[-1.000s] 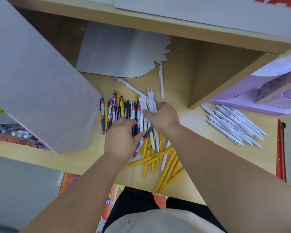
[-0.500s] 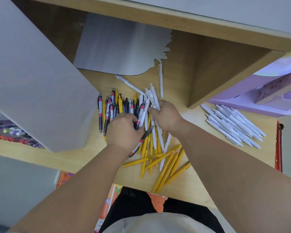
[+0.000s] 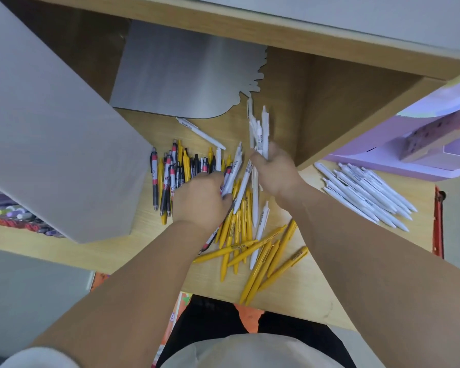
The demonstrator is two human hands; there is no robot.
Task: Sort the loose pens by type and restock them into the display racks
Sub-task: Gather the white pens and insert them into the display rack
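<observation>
— On the smooth wooden tabletop, who holds what?
— Right hand grips slim white plastic pens; left hand pinches two further white pens above the yellow-and-black pen heap, which reaches the front edge.

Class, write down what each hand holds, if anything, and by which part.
The right hand grips a bunch of white pens by their near ends. The left hand appears to pinch a single white pen by its near end.
</observation>
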